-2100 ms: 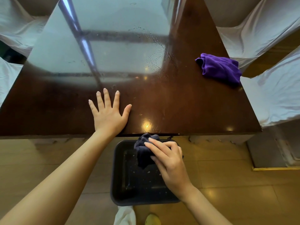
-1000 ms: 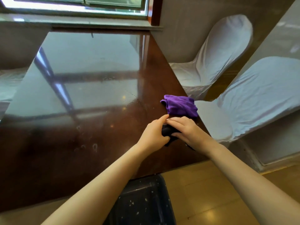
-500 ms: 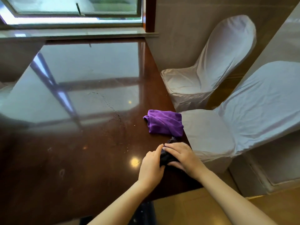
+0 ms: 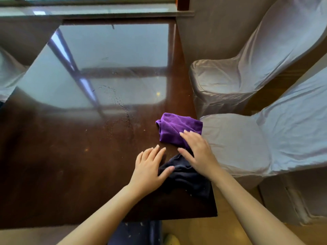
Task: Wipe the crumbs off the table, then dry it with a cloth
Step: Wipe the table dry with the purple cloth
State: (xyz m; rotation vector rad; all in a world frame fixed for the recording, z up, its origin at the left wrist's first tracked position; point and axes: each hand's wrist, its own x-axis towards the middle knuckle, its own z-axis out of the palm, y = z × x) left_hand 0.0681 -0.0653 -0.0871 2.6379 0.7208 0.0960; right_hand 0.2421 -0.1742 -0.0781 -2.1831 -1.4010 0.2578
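Note:
A dark navy cloth (image 4: 187, 179) lies spread near the right front corner of the glossy dark wooden table (image 4: 70, 156). My left hand (image 4: 150, 167) rests flat beside it, fingers apart, its thumb on the cloth's left edge. Over the cloth's far edge, my right hand (image 4: 198, 151) is spread with its fingertips on the folded purple cloth (image 4: 177, 128), which lies just beyond by the table's right edge. Water droplets streak the tabletop (image 4: 122, 110), and a few small crumbs (image 4: 144, 129) lie left of the purple cloth.
Two chairs in white covers (image 4: 238, 82) (image 4: 247, 144) stand close along the table's right side. A dark bin (image 4: 136, 232) with specks inside sits on the floor below the front edge. A window sill runs behind the table's far end.
The dark cloth, bunched between both hands before, now lies spread on the table. Both hands have opened; the right one has reached forward onto the purple cloth.

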